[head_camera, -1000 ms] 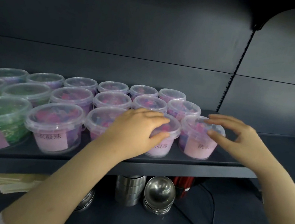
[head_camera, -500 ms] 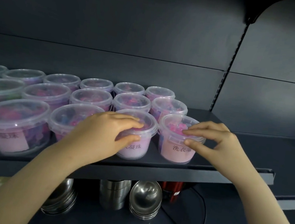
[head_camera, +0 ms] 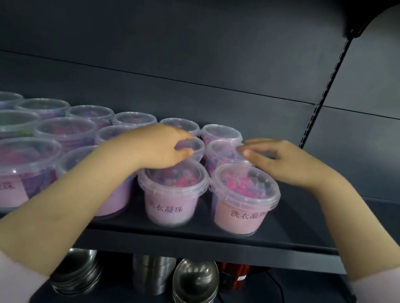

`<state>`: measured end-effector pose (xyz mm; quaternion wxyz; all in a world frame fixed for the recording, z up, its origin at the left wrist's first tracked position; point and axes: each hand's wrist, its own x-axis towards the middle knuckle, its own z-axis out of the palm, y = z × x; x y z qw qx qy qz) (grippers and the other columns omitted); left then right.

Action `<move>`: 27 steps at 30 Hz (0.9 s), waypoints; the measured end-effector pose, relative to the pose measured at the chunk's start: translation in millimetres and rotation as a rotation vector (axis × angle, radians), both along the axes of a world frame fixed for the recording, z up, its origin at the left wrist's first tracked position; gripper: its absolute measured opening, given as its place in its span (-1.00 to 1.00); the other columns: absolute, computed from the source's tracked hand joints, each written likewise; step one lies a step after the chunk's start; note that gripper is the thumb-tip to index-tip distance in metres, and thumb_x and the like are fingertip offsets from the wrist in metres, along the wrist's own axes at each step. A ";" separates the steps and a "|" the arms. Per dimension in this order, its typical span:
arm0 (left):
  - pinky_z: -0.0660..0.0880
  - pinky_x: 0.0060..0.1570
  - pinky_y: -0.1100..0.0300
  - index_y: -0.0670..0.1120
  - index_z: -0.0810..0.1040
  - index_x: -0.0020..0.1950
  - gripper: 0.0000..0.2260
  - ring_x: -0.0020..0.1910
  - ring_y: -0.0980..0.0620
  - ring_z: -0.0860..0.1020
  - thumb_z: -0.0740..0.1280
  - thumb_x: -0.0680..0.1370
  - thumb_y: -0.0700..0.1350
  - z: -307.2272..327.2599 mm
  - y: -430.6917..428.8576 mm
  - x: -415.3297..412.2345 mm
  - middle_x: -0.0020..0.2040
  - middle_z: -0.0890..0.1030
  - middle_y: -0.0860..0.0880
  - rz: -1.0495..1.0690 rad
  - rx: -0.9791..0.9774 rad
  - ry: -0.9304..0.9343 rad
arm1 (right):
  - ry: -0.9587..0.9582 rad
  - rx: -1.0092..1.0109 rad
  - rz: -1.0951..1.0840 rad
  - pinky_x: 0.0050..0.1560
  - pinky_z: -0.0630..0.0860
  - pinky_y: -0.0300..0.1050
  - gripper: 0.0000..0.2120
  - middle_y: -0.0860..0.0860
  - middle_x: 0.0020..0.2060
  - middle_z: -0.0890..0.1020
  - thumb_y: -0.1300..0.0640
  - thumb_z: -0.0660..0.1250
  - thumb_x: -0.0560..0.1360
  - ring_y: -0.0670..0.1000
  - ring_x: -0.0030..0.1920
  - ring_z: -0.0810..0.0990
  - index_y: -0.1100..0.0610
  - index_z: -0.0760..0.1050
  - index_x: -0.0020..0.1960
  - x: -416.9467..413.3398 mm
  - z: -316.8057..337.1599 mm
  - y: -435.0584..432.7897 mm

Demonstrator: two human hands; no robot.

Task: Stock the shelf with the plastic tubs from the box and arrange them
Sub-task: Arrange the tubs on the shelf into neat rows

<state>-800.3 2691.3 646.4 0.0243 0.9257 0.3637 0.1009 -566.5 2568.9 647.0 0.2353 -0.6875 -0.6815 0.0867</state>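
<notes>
My left hand (head_camera: 159, 146) reaching over the front row, fingers and thumb curled round a middle-row tub (head_camera: 198, 148), right hand (head_camera: 283, 161) beside it, curled fingertips pinching the rim of the end tub (head_camera: 221, 152) (lightly), clear-lidded tubs (head_camera: 243, 189) of pink-purple beads, in rows on the shelf (head_camera: 297, 228).

My hands on the second row of tubs.
My left hand (head_camera: 159, 146) curls over one clear-lidded tub (head_camera: 196, 148); my right hand (head_camera: 281, 161) pinches the rim of its right neighbour (head_camera: 221, 152), behind two pink-labelled front tubs (head_camera: 171, 198) on the dark shelf (head_camera: 208, 238).
</notes>
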 end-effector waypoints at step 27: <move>0.32 0.19 0.17 0.10 0.57 0.24 -0.72 0.20 0.10 0.51 0.29 0.54 0.06 -60.5 -65.7 -48.9 0.22 0.56 0.21 -0.217 0.226 -0.346 | -0.039 0.213 0.012 0.30 0.23 -0.39 -0.59 -0.35 0.17 0.53 -0.29 0.27 0.37 -0.21 0.28 0.39 -0.25 0.55 0.18 -29.6 -42.5 -64.7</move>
